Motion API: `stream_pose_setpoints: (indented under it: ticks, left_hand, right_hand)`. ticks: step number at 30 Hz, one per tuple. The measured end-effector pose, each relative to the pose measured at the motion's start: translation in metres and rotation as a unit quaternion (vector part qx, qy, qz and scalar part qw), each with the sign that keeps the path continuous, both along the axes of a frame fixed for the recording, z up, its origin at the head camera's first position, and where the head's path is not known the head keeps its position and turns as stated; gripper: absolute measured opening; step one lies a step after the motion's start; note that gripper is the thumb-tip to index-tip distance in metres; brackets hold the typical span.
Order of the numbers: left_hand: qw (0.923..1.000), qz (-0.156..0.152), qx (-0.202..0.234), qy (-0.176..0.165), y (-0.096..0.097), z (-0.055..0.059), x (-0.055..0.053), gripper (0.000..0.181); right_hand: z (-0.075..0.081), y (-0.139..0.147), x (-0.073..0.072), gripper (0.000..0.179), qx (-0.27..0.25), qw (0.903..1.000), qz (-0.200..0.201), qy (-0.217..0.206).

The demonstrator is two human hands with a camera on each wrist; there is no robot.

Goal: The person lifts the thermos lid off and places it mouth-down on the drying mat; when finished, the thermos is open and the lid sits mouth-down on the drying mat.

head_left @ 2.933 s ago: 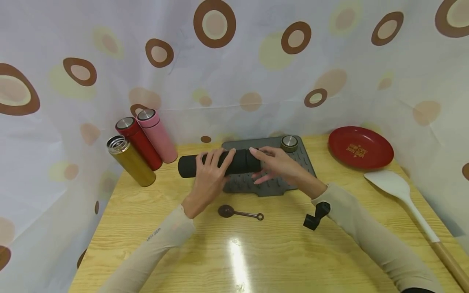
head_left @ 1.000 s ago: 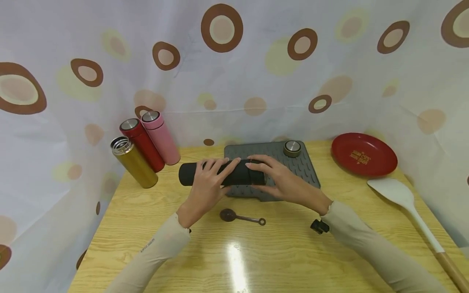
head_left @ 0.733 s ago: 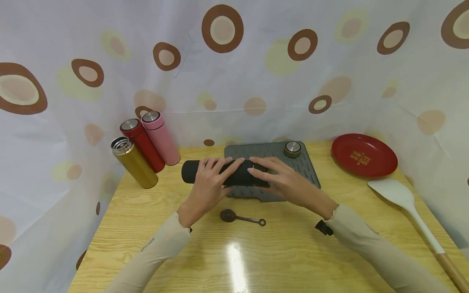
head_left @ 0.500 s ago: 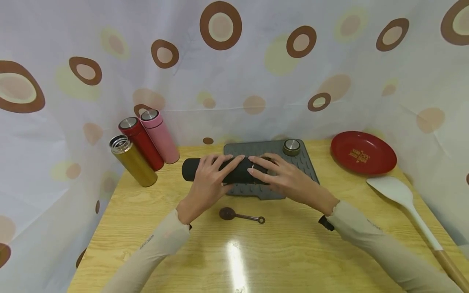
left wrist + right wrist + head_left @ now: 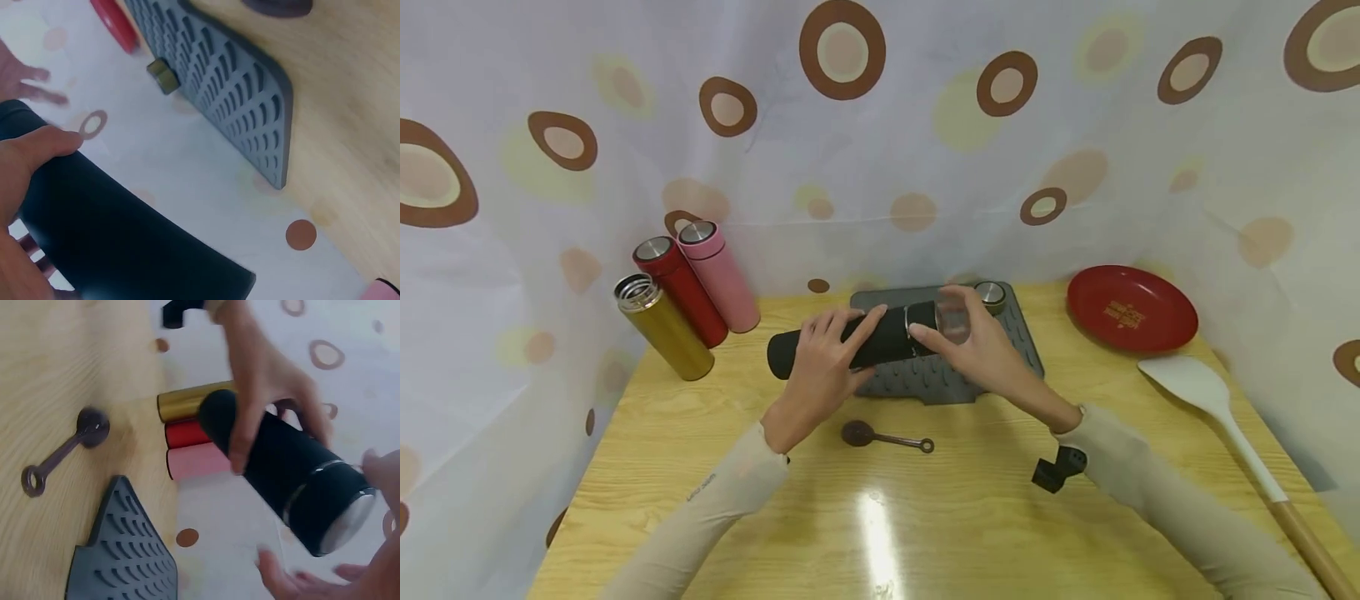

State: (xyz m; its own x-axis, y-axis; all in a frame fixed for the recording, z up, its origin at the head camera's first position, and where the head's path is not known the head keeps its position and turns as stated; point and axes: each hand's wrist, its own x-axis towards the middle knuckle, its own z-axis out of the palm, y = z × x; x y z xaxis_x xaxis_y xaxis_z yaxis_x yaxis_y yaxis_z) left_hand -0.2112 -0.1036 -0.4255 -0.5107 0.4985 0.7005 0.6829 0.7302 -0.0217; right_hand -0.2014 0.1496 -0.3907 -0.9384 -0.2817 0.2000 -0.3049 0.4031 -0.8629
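Observation:
A black thermos flask (image 5: 883, 337) is held in the air, lying nearly level, above the grey ridged mat (image 5: 917, 387). My left hand (image 5: 823, 358) grips its body from above, thumb on the near side. At the lid end, my right hand (image 5: 981, 346) is spread loosely, its thumb at the lid and its other fingers off it. The right wrist view shows a silver ring below the flask's lid (image 5: 328, 503) and a metal disc on its top; the lid is on. Behind the right hand, a loose bottle cap (image 5: 992, 295) with a silver top sits on the mat.
On the left stand a gold flask (image 5: 670, 329) without its cap, a red flask (image 5: 688, 296) and a pink flask (image 5: 726, 279). A brown spoon (image 5: 857, 432) lies in front of the mat. To the right are a red plate (image 5: 1131, 308) and a long white spatula (image 5: 1195, 387).
The right hand, earlier wrapped around the lid, has loosened and spread its fingers away from it. The flask has tipped, its lid end rising slightly. The left hand keeps its grip.

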Motion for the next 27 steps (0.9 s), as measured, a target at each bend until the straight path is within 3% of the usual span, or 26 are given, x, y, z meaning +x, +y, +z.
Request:
stream_pose_setpoints:
  ticks: [3, 6, 9, 11, 12, 13, 14, 16, 18, 19, 21, 23, 25, 27]
  left_hand:
    - [0.9999, 0.001, -0.015, 0.001, 0.0, -0.003, 0.001, 0.095]
    - [0.9998, -0.006, -0.02, -0.008, 0.001, -0.005, 0.003, 0.097]
    - [0.9995, -0.014, -0.016, -0.022, 0.0, -0.007, 0.005, 0.095]
    - [0.9992, -0.017, -0.011, -0.035, -0.002, -0.008, 0.007, 0.094]
    - [0.9989, -0.019, -0.008, -0.042, -0.003, -0.009, 0.008, 0.094]
    - [0.9985, -0.022, -0.005, -0.05, -0.005, -0.01, 0.008, 0.093]
    - [0.998, -0.025, -0.003, -0.058, -0.006, -0.01, 0.009, 0.093]
    - [0.9968, -0.03, 0.0, -0.074, -0.009, -0.011, 0.01, 0.093]
    - [0.9957, -0.035, -0.003, -0.086, -0.01, -0.011, 0.011, 0.093]
    - [0.9953, -0.037, -0.006, -0.089, -0.011, -0.012, 0.011, 0.093]
    - [0.995, -0.037, -0.01, -0.092, -0.011, -0.013, 0.012, 0.093]
    - [0.9953, -0.035, -0.011, -0.09, -0.012, -0.014, 0.013, 0.094]
    - [0.9956, -0.034, -0.009, -0.087, -0.012, -0.014, 0.013, 0.094]
    - [0.9955, -0.034, -0.005, -0.088, -0.011, -0.013, 0.013, 0.095]
  right_hand:
    - [0.003, 0.004, -0.004, 0.07, -0.013, 0.9953, 0.028, -0.092]
    - [0.002, 0.008, -0.005, 0.066, -0.048, 0.9894, 0.055, -0.126]
    - [-0.003, 0.01, -0.004, 0.066, -0.042, 0.9934, 0.076, -0.075]
    - [-0.006, 0.01, -0.001, 0.066, 0.006, 0.9953, 0.097, 0.004]
    - [-0.008, 0.01, -0.001, 0.066, 0.048, 0.9905, 0.113, 0.063]
    - [-0.009, 0.011, -0.001, 0.067, 0.096, 0.979, 0.126, 0.128]
    - [-0.011, 0.012, -0.002, 0.068, 0.139, 0.9612, 0.14, 0.193]
    - [-0.013, 0.013, -0.003, 0.071, 0.209, 0.9135, 0.159, 0.311]
    - [-0.017, 0.016, -0.006, 0.074, 0.248, 0.8683, 0.168, 0.395]
    - [-0.019, 0.017, -0.007, 0.077, 0.258, 0.8557, 0.171, 0.415]
    - [-0.023, 0.018, -0.009, 0.079, 0.264, 0.8431, 0.177, 0.434]
    - [-0.026, 0.019, -0.01, 0.081, 0.264, 0.8414, 0.181, 0.436]
    - [-0.028, 0.018, -0.011, 0.081, 0.261, 0.8455, 0.182, 0.429]
    - [-0.029, 0.017, -0.01, 0.081, 0.247, 0.8603, 0.184, 0.407]
